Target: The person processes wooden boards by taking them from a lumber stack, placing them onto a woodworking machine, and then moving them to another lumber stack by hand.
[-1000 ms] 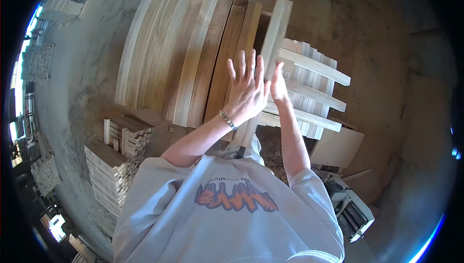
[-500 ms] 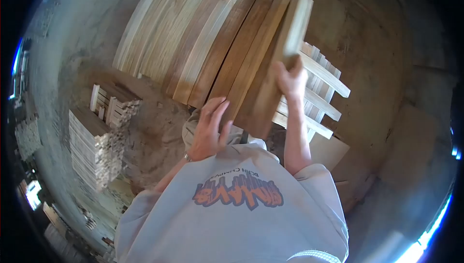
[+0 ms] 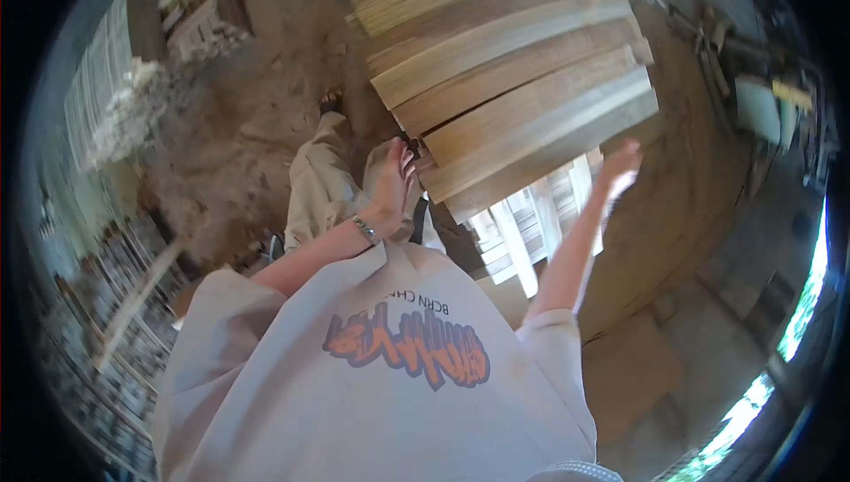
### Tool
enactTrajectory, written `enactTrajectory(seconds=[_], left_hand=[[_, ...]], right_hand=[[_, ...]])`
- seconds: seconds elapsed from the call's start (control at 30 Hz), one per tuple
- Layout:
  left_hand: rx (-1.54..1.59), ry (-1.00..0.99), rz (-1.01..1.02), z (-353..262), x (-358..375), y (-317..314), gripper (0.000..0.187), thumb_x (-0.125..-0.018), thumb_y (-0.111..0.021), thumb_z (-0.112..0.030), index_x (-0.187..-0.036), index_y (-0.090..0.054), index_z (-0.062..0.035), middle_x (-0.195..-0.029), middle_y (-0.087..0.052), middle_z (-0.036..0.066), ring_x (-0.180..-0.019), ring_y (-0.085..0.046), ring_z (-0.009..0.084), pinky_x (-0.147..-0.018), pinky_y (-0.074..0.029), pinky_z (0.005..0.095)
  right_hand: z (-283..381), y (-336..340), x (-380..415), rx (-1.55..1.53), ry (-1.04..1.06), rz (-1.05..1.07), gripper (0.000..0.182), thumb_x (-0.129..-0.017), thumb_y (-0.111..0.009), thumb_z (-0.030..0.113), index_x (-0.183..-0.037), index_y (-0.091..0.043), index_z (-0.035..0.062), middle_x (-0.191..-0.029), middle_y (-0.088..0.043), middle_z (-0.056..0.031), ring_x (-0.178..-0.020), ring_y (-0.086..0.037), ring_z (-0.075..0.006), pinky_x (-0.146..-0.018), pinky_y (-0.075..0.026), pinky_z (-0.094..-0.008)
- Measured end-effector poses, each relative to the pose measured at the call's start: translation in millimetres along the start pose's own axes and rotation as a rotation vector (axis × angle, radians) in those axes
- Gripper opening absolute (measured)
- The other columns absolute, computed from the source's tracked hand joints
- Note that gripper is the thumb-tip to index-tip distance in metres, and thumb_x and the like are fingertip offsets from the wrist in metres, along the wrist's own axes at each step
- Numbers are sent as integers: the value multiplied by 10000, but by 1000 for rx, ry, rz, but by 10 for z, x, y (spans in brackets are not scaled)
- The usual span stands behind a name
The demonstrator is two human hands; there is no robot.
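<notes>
A row of wooden boards lies side by side, mixing pale and brown wood. The nearest board lies along the row's front edge. My left hand, with a metal-banded watch at the wrist, is by the near left ends of the boards, its fingers stretched out and holding nothing. My right hand is off the right end of the nearest board, apart from it and smeared by motion, so its fingers do not show clearly.
Pale slats stick out below the front of the row. Stacked wood pieces stand at the upper left, with more piled strips at lower left. Dusty ground surrounds my feet. Clutter stands at the far right.
The board that my right hand held tilted now lies flat at the row's near edge, and that hand has let go and moved right. My view has turned.
</notes>
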State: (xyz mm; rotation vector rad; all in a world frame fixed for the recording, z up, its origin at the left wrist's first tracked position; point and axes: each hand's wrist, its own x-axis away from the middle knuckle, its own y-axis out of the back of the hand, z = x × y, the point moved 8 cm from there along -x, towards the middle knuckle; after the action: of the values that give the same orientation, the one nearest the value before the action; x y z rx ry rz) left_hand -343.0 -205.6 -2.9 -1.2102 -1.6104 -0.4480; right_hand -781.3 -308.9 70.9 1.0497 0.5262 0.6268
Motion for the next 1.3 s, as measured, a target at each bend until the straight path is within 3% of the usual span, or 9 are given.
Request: enactTrajectory(seconds=[0.03, 0.2, 0.27, 0.33, 0.6, 0.83, 0.9, 1.07, 1.3], left_hand=[[51, 0, -19, -5, 48, -92, 785, -887, -373, -660, -1407, -329, -74, -1411, -398, 80, -1303, -335, 170, -1081, -208, 372], [239, 15, 184, 402, -153, -338, 729, -934, -294, -619, -1419, -281, -76, -1397, -378, 101, -1285, -369, 189, -1090, -250, 321], [333, 29, 79, 324, -39, -459, 678, -953, -294, -574, -1407, -280, -70, -1367, -409, 102, -1246, -419, 189, -1073, -281, 322], [443, -91, -55, 94, 58, -521, 602, -953, -316, -577, -1307, -457, -111, -1246, -549, 50, -1115, -527, 152, -1000, -362, 319], [404, -189, -120, 648, -432, -598, 591, -980, -260, -542, -1318, -447, -94, -1246, -546, 59, -1149, -506, 148, -991, -379, 284], [310, 14, 52, -106, 179, -673, 623, -993, -127, -515, -1386, -343, -82, -1334, -482, 85, -1222, -459, 192, -1061, -328, 307], [195, -3, 45, -78, 91, -532, 646, -989, -138, -530, -1389, -350, -69, -1340, -481, 85, -1247, -433, 190, -1062, -321, 309], [89, 31, -98, 48, -197, -140, 454, -963, -401, -364, -1312, -468, -82, -1171, -588, 46, -1142, -522, 114, -962, -389, 261], [-740, -269, 587, -1099, 275, 80, 458, -934, -480, -376, -1140, -607, 14, -942, -671, 54, -899, -637, 159, -830, -472, 284]], right_hand=[[188, 200, -374, -180, 149, -170, 587, -956, -394, 501, -1121, -561, -38, -991, -599, -286, -920, -569, -465, -804, -437, -540], [960, -425, -1852, -547, 128, 550, 643, -923, -441, 553, -1306, -497, 40, -1310, -529, -94, -1234, -455, -269, -1009, -364, -393], [1297, -680, -1794, -530, 97, 800, 657, -919, -433, 565, -1328, -477, 53, -1339, -503, -83, -1273, -416, -263, -1028, -345, -408], [1372, -737, -1436, -516, -342, 927, 632, -932, -398, 554, -1354, -448, 86, -1330, -517, -66, -1244, -451, -266, -1024, -356, -422], [1219, -930, -1655, -511, -319, 1111, 583, -951, -359, 528, -1361, -441, 120, -1343, -505, -53, -1226, -471, -269, -1025, -363, -432], [1212, -786, -1745, 105, 50, 748, 760, -932, -300, 621, -1394, -364, 21, -1397, -426, -165, -1300, -378, -312, -1078, -285, -424], [1692, -514, -1312, 239, 814, 195, 772, -939, -312, 596, -1418, -304, -10, -1423, -376, -216, -1316, -352, -343, -1095, -248, -447], [1901, -387, -208, 311, 682, 157, 754, -950, -344, 543, -1468, -180, 20, -1530, -133, -196, -1411, -125, -357, -1141, -112, -474], [1991, -322, 336, 321, 635, 92, 687, -955, -316, 548, -1463, -251, 90, -1528, -203, -135, -1412, -163, -320, -1128, -146, -512]])
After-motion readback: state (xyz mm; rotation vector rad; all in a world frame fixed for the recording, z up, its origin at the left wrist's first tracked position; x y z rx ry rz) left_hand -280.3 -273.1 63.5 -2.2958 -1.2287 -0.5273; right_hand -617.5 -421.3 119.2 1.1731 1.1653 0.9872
